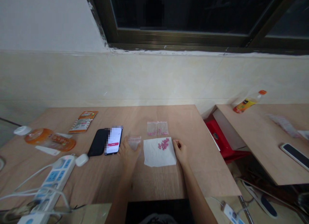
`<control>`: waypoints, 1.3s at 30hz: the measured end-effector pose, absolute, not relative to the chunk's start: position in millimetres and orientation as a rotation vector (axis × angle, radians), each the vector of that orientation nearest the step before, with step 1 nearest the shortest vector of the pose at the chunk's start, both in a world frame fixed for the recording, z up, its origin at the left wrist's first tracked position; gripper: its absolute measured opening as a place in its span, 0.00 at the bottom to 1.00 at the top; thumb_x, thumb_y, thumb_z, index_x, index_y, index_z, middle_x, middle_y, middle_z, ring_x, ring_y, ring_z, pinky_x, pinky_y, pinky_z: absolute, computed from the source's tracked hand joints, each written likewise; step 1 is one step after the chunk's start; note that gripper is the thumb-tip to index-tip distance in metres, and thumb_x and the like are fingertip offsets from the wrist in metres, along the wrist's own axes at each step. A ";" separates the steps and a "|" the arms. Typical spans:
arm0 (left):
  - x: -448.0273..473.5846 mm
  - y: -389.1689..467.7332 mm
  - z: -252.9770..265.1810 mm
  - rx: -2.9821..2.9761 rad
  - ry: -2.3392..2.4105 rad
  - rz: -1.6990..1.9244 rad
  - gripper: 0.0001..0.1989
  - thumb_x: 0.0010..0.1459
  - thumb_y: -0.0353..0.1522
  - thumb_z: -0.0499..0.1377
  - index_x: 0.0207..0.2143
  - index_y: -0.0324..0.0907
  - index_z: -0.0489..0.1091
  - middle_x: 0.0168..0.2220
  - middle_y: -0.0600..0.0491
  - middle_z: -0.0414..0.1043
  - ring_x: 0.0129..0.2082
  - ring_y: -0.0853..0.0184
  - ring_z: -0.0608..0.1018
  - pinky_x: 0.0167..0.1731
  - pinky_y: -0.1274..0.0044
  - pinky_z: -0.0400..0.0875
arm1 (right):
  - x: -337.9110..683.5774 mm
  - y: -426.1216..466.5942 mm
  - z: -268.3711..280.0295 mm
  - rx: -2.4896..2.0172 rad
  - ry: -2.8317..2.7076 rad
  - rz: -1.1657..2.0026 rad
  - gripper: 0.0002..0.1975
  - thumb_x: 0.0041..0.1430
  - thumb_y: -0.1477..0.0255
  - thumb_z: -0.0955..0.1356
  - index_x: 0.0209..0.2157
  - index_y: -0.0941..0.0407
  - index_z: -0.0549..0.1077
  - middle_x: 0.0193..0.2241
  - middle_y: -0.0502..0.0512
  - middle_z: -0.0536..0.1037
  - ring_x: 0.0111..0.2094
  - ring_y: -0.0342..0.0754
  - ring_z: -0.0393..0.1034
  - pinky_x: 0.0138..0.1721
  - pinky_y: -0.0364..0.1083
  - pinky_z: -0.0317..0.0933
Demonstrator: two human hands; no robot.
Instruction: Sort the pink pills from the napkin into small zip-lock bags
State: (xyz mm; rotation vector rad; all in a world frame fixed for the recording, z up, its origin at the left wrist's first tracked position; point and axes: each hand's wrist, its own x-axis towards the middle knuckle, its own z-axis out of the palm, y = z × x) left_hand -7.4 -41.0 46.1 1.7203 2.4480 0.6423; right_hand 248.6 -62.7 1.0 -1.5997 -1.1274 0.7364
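On the table lies a white sheet of paper [154, 155] with a cluster of small pink beads [163, 144] toward its upper right. My left hand [128, 153] is left of the sheet, its thumb and fingers around a small clear zip bag [134, 140], whose contents I cannot make out. My right hand [181, 150] rests at the sheet's right edge, fingers curled together; whatever they may hold is too small to see. Just beyond the paper, two small zip bags, a left one [152, 128] and a right one [162, 128], lie side by side with pink beads in them.
Left of my left hand are a lit phone [113, 140], a black phone-like slab [98, 142], a white charger case [82, 160], an orange packet [83, 121], a lying bottle [49, 139] and a corded power strip [54, 182]. A second table [265, 143] stands right, past a gap.
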 end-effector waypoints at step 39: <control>61.9 -38.9 -15.3 1.616 1.316 1.181 0.35 0.45 0.32 0.66 0.56 0.46 0.60 0.45 0.48 0.73 0.42 0.62 0.75 0.47 0.64 0.69 | 246.5 -45.9 -12.1 -1.870 -1.371 0.592 0.17 0.58 0.58 0.64 0.32 0.54 0.79 0.24 0.51 0.76 0.25 0.46 0.69 0.28 0.42 0.58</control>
